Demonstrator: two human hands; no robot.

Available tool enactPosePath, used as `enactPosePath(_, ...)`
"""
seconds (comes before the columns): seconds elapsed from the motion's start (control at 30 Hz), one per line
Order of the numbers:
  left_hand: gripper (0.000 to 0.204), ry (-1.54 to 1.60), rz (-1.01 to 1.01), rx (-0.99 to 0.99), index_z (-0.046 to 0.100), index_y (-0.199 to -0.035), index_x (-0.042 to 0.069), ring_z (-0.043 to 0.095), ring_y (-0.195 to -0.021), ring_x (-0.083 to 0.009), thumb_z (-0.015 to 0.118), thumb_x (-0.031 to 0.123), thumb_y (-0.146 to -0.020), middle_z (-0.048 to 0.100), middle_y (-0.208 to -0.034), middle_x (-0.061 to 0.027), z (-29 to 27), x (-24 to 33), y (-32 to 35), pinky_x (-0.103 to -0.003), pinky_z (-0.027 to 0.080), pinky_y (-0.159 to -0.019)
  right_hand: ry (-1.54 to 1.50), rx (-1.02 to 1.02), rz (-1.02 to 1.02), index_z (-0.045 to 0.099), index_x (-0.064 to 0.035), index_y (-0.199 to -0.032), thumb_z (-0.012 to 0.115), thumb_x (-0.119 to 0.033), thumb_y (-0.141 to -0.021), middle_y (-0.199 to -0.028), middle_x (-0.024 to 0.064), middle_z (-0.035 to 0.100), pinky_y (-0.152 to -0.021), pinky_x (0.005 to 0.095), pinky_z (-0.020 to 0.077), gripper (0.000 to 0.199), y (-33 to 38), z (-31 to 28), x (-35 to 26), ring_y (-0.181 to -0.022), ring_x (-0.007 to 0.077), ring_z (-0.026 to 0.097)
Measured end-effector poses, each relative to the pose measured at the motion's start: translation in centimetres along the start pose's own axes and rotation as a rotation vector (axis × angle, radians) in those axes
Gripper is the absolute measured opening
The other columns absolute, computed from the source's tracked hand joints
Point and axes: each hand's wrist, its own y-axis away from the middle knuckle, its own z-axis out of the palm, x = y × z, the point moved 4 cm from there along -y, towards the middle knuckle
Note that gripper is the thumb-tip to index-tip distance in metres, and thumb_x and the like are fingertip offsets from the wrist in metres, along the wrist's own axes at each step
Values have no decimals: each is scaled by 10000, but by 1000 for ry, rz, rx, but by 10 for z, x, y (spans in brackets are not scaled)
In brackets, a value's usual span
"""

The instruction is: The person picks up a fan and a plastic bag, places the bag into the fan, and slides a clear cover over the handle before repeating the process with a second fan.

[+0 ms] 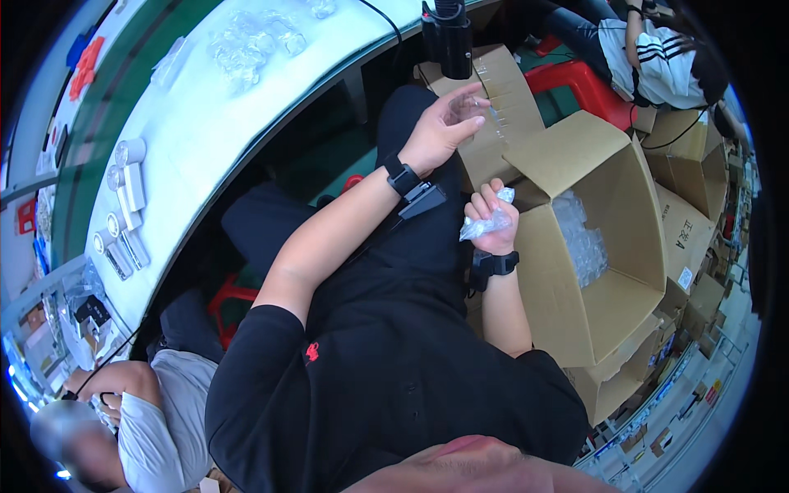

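Observation:
My left hand (440, 131) is raised over my lap, beside a closed cardboard box, with its thumb and fingers apart. Something clear glints near its fingertips, too faint to make out. Lower and to the right, my right hand (498, 233) is closed around a crumpled clear plastic bag (488, 224), whose ends stick out of the fist. Right beside that hand stands an open cardboard box (631, 205) with its flaps spread. Several clear plastic pieces (579, 240) lie inside it. Both wrists wear black bands.
A curved white table (193, 156) runs along the left, bearing crumpled clear plastic (246, 49) and several white cylindrical parts (125, 185). A black device (447, 45) stands at its far end. Co-workers sit at upper right and lower left; a red stool (579, 89) and more cartons are near.

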Motion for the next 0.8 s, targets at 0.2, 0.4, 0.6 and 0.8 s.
enactPosePath(0.2,377,102,-63,15,490,-1276,28,597,-993,-149,628,156,-950,599,-1089,-74,-8,4,-6,-300,477,-919,133,-64,-140,511,-71,-1018,499,-33,-830,-697,24,438,-537,282,302,192,-25,33,-52,-547,129,365)
enactPosePath(0.4,328,48,-172,-26,494,-1229,30,640,-904,-150,604,202,-973,619,-1053,-86,-22,-16,6,-281,527,-812,675,-82,-252,583,-85,-966,585,-274,-936,-735,9,493,-571,282,347,191,-145,104,-127,-597,114,425)
enactPosePath(0.6,236,337,-430,75,521,-1101,86,663,-810,-167,538,302,-1010,640,-919,-56,-34,-34,58,-319,574,-712,1253,201,-624,602,5,-1165,814,-241,-794,-976,55,652,-736,278,478,493,-322,105,-165,-839,141,596)
enactPosePath(0.8,319,654,-458,141,502,-1232,78,631,-822,-153,512,316,-1020,611,-985,-53,-75,-24,131,-316,548,-742,1989,416,-826,510,44,-1264,850,-405,-668,-1157,195,663,-908,392,504,819,-392,108,-146,-1039,311,657)
